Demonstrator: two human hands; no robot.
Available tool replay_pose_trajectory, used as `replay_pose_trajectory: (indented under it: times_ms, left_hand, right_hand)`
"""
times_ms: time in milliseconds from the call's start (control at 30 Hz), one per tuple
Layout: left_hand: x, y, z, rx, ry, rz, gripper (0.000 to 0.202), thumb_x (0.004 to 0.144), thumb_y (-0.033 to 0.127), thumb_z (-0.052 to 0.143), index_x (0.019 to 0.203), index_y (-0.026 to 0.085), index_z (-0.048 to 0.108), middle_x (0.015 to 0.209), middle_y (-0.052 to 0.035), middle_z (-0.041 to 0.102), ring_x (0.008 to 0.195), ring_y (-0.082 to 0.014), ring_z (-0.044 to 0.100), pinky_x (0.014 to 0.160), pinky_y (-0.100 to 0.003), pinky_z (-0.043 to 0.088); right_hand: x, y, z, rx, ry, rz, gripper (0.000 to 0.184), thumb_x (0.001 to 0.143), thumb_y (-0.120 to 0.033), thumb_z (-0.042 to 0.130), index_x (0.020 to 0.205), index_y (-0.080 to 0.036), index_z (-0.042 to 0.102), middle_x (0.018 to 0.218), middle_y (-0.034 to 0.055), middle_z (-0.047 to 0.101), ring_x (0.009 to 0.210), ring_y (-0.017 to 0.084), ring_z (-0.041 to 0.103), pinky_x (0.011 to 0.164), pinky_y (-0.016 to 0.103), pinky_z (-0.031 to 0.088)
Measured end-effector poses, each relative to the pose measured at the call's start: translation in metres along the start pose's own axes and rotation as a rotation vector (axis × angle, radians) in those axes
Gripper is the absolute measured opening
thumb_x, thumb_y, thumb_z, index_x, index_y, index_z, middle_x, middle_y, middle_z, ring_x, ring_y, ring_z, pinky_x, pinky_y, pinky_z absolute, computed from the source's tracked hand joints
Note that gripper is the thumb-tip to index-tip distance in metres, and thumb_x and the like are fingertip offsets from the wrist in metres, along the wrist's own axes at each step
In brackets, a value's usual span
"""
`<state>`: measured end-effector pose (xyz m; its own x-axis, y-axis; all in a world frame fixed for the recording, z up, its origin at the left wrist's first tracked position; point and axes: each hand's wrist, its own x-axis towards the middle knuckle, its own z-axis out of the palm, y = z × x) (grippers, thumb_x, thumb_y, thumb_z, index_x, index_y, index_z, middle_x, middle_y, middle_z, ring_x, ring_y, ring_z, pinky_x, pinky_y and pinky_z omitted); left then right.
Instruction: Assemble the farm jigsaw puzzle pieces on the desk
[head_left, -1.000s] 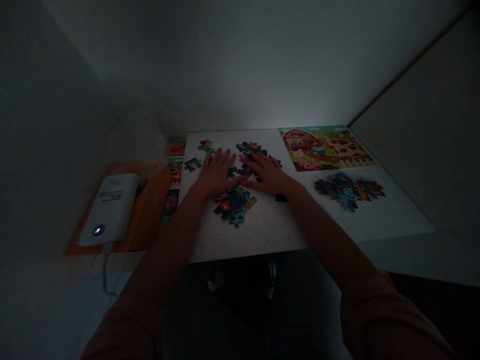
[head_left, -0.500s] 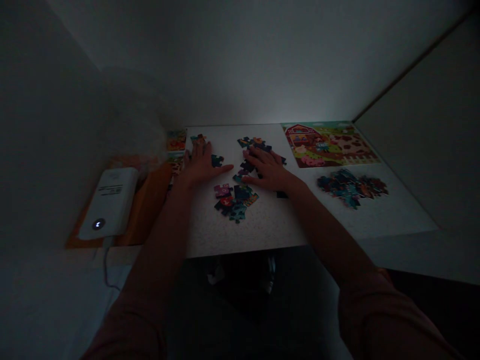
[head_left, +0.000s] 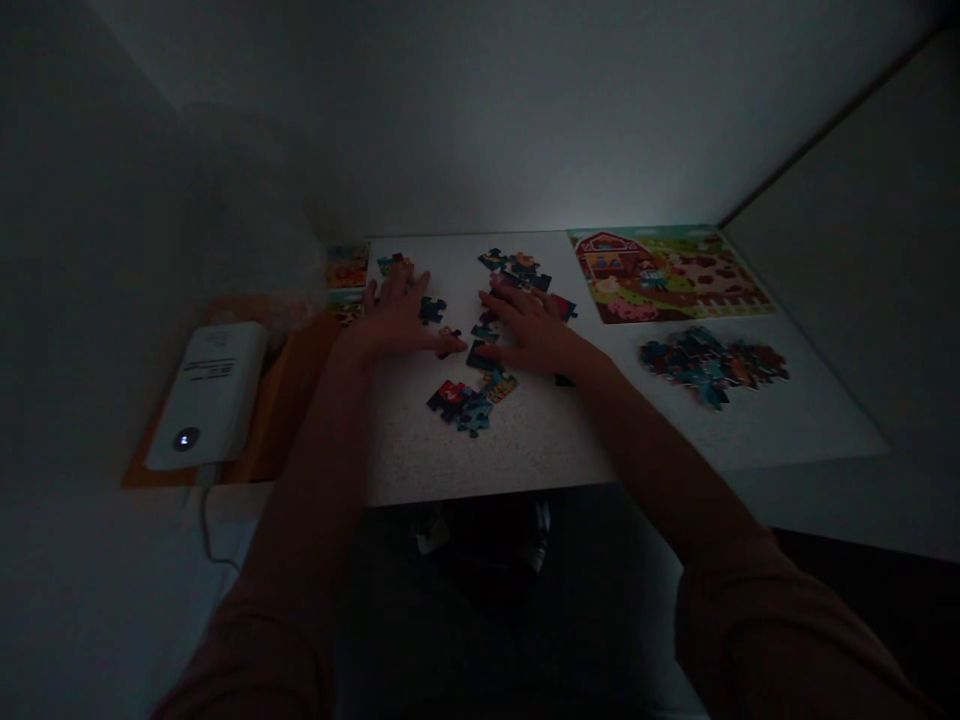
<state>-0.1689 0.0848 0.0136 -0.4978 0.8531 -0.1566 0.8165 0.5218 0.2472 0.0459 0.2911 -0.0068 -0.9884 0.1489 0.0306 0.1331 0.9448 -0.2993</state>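
My left hand (head_left: 394,320) lies over the left group of puzzle pieces with its fingers spread. Its thumb rests at a small puzzle piece (head_left: 448,343), partly covered. Dark teal pieces (head_left: 433,310) show beside its fingers. On the right, my right hand (head_left: 532,335) is stretched flat over a cluster of puzzle pieces (head_left: 525,265), hiding some of them. The right thumb touches a dark puzzle piece (head_left: 478,357). Nearer the front lies a loose group of pieces, among them a red one (head_left: 450,392) and a pale blue one (head_left: 474,412).
A farm picture (head_left: 660,275) with a barn and a cow lies at the back right of the white table (head_left: 555,450). Before it is a heap of puzzle pieces (head_left: 709,365). At left, a white power bank (head_left: 214,395) with a cable sits on an orange-brown sheet (head_left: 292,400).
The left thumb has come down a little, and a piece now shows under it. The pink piece has left the front group. A dark piece there has shifted upward to the right thumb.
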Motion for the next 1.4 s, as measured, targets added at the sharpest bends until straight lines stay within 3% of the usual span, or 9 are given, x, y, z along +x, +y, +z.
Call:
replay_pose_trajectory:
  times_ms: [100,267,500,633,800,1000,1167,1300,1400]
  left_hand:
    - [-0.004,0.011,0.003,0.028,-0.134,0.077,0.172,0.068,0.101,0.087,0.191,0.025,-0.005,0.198,-0.0222,0.001,0.181,-0.0557,-0.007,0.143,-0.076,-0.001]
    - [-0.013,0.02,-0.007,0.09,-0.132,0.024,0.176,0.067,0.101,0.087,0.19,0.023,-0.011,0.198,-0.023,-0.004,0.182,-0.0539,-0.009,0.144,-0.073,-0.006]
    - [-0.02,0.015,-0.029,0.094,-0.077,-0.046,0.137,0.088,0.086,0.084,0.192,0.03,0.014,0.199,-0.0183,0.005,0.183,-0.049,0.002,0.146,-0.072,0.004]
    - [-0.02,0.007,-0.031,0.05,-0.033,-0.059,0.128,0.088,0.075,0.091,0.188,0.025,0.028,0.199,-0.0173,0.01,0.183,-0.0477,0.01,0.145,-0.076,0.009]
    - [-0.016,-0.009,-0.026,0.023,0.01,-0.109,0.127,0.081,0.09,0.086,0.185,0.032,0.04,0.194,-0.0122,0.031,0.179,-0.0473,0.025,0.147,-0.073,0.014]
    - [-0.01,-0.007,-0.02,-0.041,-0.003,-0.171,0.107,0.106,0.087,0.05,0.19,0.023,0.026,0.199,-0.0118,0.016,0.185,-0.0415,0.009,0.148,-0.068,0.012]
    - [-0.001,0.012,0.001,-0.012,-0.027,-0.152,0.101,0.116,0.074,0.034,0.19,0.008,0.013,0.199,-0.0198,0.001,0.185,-0.0385,-0.003,0.15,-0.061,0.006]
    - [0.009,0.024,0.02,0.029,0.105,-0.05,0.088,0.118,0.066,0.031,0.191,0.02,0.02,0.199,-0.0109,0.012,0.185,-0.0396,0.001,0.149,-0.065,0.005]
    - [0.014,0.026,0.024,0.027,0.107,0.05,0.079,0.119,0.059,0.028,0.191,0.027,0.025,0.198,-0.0031,0.019,0.185,-0.0398,0.004,0.148,-0.069,0.004]
  right_hand:
    - [0.001,0.004,0.001,-0.001,0.056,0.064,0.099,0.111,-0.079,0.058,0.189,-0.024,0.031,0.196,0.017,0.026,0.181,0.044,0.026,0.148,0.068,0.011]
    - [-0.004,0.012,0.0,0.06,-0.061,-0.119,0.136,0.085,-0.098,0.078,0.191,-0.034,0.022,0.2,0.0127,0.01,0.182,0.052,0.012,0.145,0.076,0.006]
    - [-0.007,0.023,-0.011,0.083,-0.024,-0.071,0.128,0.092,-0.093,0.074,0.192,-0.035,0.019,0.199,0.0145,0.015,0.182,0.053,0.014,0.144,0.079,0.012]
    - [-0.007,0.005,-0.009,0.086,0.013,-0.115,0.128,0.093,-0.098,0.069,0.191,-0.032,0.021,0.197,0.0172,0.021,0.181,0.052,0.018,0.143,0.078,0.011]
    - [-0.004,-0.025,0.004,0.066,-0.027,-0.211,0.124,0.094,-0.098,0.068,0.19,-0.03,0.027,0.196,0.0178,0.024,0.18,0.049,0.024,0.145,0.074,0.007]
    - [-0.005,-0.013,0.001,0.043,-0.02,-0.081,0.109,0.104,-0.085,0.065,0.189,-0.027,0.03,0.196,0.0179,0.027,0.181,0.045,0.025,0.146,0.07,0.013]
    - [-0.002,0.0,-0.004,0.025,0.053,0.005,0.094,0.111,-0.078,0.056,0.189,-0.031,0.031,0.195,0.0144,0.031,0.18,0.044,0.029,0.145,0.07,0.022]
    - [-0.001,0.01,-0.007,-0.002,0.153,0.118,0.082,0.116,-0.068,0.05,0.187,-0.028,0.037,0.192,0.014,0.037,0.177,0.043,0.036,0.143,0.071,0.026]
    - [-0.001,0.02,-0.009,-0.024,0.186,0.187,0.077,0.116,-0.065,0.055,0.182,-0.027,0.049,0.188,0.0147,0.045,0.173,0.044,0.044,0.141,0.072,0.029]
